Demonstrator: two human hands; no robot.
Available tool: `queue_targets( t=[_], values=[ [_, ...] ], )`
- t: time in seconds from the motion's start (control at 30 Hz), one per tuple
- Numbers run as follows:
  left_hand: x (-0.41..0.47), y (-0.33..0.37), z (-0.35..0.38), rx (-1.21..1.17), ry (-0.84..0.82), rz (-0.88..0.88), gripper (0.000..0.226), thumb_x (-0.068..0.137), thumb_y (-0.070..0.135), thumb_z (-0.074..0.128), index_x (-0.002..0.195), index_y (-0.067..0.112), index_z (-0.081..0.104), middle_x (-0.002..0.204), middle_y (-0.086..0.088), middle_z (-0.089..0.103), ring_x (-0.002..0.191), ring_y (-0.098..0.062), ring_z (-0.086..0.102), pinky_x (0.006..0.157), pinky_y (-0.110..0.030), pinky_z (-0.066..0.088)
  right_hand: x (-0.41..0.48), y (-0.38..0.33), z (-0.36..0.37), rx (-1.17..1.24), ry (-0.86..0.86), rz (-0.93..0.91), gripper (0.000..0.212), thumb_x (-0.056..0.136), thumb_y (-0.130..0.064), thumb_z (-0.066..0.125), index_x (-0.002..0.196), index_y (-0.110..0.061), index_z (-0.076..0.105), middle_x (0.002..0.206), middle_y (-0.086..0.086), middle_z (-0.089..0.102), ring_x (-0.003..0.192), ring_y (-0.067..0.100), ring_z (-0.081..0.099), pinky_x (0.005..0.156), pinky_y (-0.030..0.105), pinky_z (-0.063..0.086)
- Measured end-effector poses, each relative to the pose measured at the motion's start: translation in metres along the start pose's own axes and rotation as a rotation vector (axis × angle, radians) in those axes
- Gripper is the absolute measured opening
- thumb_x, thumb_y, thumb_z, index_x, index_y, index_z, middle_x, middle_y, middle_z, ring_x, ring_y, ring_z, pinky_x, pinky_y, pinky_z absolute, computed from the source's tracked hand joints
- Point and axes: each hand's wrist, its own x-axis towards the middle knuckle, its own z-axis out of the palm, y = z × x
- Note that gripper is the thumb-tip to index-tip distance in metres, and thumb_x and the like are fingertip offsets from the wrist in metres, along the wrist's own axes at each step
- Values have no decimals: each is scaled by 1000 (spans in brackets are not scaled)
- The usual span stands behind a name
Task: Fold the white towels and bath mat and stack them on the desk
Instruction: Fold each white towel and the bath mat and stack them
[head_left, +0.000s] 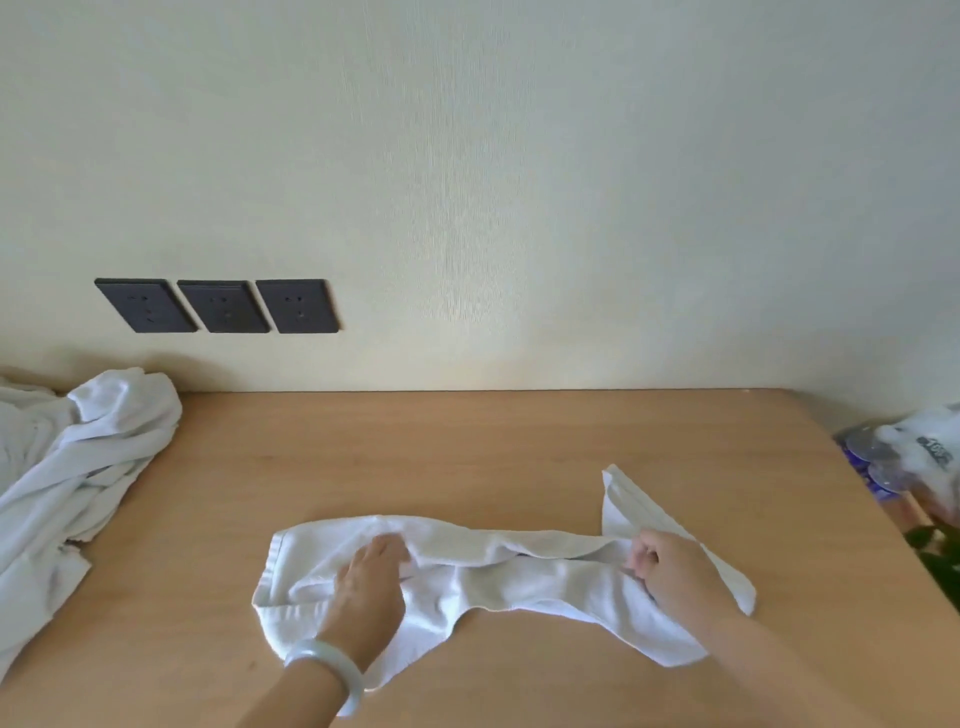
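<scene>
Right grip (670, 571) pinches towel (519, 577), left grip (371, 577) presses it; towel pile (88, 457) left, 3 sockets (221, 305) behind.

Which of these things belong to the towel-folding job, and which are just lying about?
In the job:
white towel, with the left hand resting on it and the right hand pinching it
heap of white linen at the left
desk

Lying about:
three wall sockets
plastic-wrapped pack at the right
green leaves

towel pile (78, 467): cut by left edge | left hand (366, 577) fingertips: under towel (519, 571)
</scene>
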Motion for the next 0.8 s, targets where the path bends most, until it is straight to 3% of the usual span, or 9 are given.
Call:
queue_targets(
  t=[0.13,0.3,0.37,0.43,0.53,0.6,0.67,0.73,0.8],
  values=[
    [32,-1,-15,-50,100,-178,42,89,-5,37,125,13,46,114,-4,44,110,-27,49,88,-33,40,28,-12,-3,74,117,20,16,94,-12,47,78,-15,48,71,0,53,66,21,51,56,34,36],
    [59,-7,-26,-106,-130,-308,50,96,8,35,142,28,30,80,-9,56,70,-26,55,63,-32,46,65,-14,20,-104,37,64,23,91,-31,59,89,-11,48,81,3,52,86,29,56,68,35,44],
    [60,-5,-25,-89,-218,-328,36,93,8,33,122,29,40,73,-10,56,62,-25,55,58,-32,48,68,-11,27,-186,3,76,24,92,-34,55,100,-12,47,84,2,55,94,29,57,70,33,45],
    [59,-4,-24,-103,-207,-360,13,95,19,39,103,15,48,63,-7,55,56,-23,55,59,-31,49,64,-9,31,-233,-7,89,14,95,-28,46,104,-18,43,86,1,56,93,27,56,68,30,41],
    [55,-2,-32,-250,-207,-497,36,99,45,44,97,13,60,59,-7,62,43,-18,58,52,-24,51,59,-5,29,-293,27,63,3,93,-19,43,90,-21,42,88,4,58,90,28,55,65,29,35],
    [54,-2,-44,-219,-123,-529,32,94,46,53,84,18,64,54,-4,67,47,-17,63,59,-24,53,65,-4,21,-131,86,111,11,89,-14,48,78,-14,46,82,8,58,78,28,54,60,31,34],
    [60,-1,-59,-219,62,-507,22,83,27,68,67,16,59,52,-2,65,55,-22,62,65,-29,52,74,-10,1,252,132,193,20,83,-16,56,67,-12,46,66,8,50,63,25,48,58,36,40],
    [69,8,-84,-437,229,-476,22,73,10,74,62,12,56,57,-6,58,61,-25,56,67,-38,53,80,-23,-30,590,220,173,30,82,-17,64,63,-14,40,68,12,47,66,24,49,64,42,48],
    [74,25,-119,-759,387,-393,26,67,9,81,68,12,55,63,-7,54,66,-25,54,71,-46,53,78,-45,-69,886,266,102,33,88,-8,62,66,-14,38,80,14,48,75,24,52,68,39,50]
  ],
)
